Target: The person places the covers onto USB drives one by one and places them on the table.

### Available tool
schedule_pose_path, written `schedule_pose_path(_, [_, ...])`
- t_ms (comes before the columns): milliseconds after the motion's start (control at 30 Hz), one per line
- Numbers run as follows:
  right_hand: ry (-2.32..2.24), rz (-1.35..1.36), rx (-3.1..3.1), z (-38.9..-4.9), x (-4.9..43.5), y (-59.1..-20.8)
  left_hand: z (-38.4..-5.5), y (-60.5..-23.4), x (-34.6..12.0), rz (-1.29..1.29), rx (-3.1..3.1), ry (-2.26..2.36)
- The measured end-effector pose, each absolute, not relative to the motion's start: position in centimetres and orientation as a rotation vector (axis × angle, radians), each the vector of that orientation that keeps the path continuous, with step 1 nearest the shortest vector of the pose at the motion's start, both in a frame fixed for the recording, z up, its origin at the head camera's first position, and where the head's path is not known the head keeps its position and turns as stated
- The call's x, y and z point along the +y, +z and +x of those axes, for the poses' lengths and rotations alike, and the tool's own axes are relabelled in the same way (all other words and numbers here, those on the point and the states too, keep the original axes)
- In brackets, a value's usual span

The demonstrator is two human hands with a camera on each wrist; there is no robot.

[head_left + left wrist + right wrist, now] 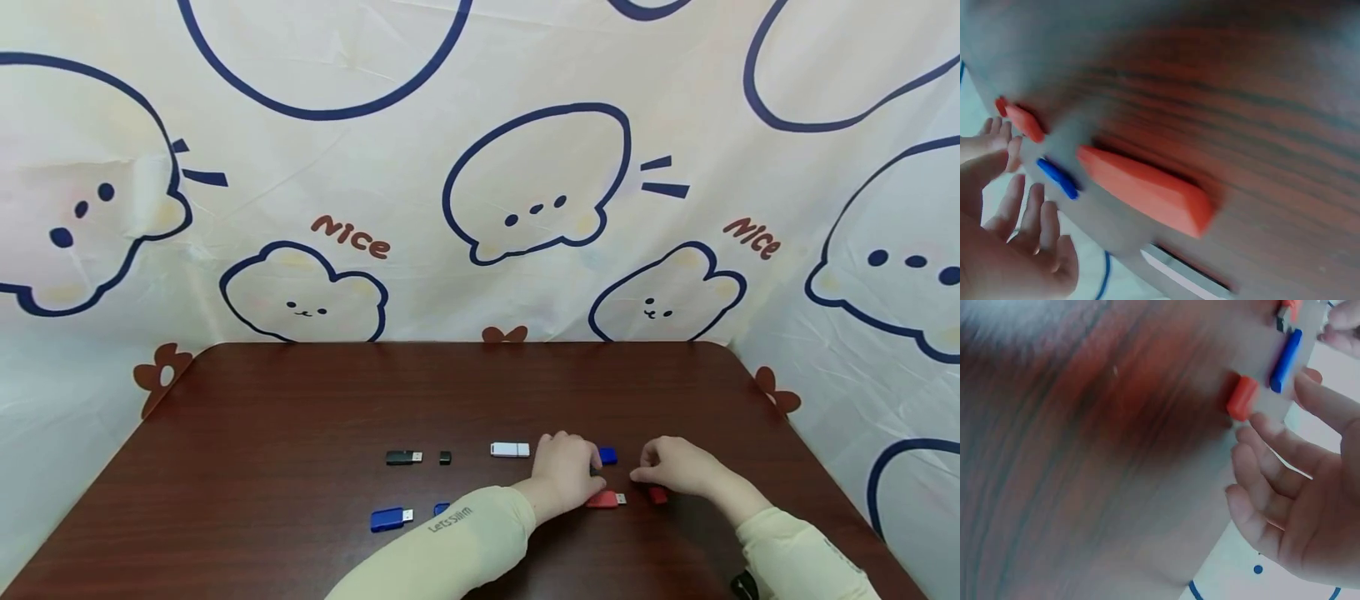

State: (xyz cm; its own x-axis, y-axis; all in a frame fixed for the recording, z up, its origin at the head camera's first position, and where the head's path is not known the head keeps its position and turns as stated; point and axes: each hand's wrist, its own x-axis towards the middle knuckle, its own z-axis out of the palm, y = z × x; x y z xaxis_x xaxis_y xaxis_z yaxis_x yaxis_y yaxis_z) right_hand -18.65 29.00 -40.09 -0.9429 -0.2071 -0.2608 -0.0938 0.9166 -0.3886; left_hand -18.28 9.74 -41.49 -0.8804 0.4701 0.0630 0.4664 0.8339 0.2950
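My left hand hovers low over the table with fingers loosely bent. Its fingers hold nothing in the left wrist view. Close beside its thumb are a blue piece and a red USB stick with its metal plug bare. A larger-looking red block-like piece lies nearer the left wrist camera. My right hand, loosely curved, is just above a small red cap. In the right wrist view its fingertips are right at that cap, not wrapped round it.
On the brown table, a black USB stick, its black cap and a white USB stick lie farther back. A blue USB stick lies nearer, beside a blue cap partly hidden by the left sleeve. Patterned cloth surrounds the table.
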Motion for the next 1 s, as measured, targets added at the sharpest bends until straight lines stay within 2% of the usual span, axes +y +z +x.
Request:
schedule_pose_path(600, [-0.625,-0.325,2.667,-18.1,30.0,-40.2,-17.3,-41.9,10.6,0.849,2.929,0.326])
schedule_pose_path(1000, [-0.882,-0.351,2.546,-17.9,30.7,-40.1,-17.4,-41.0,9.8,0.641,2.746,0.734])
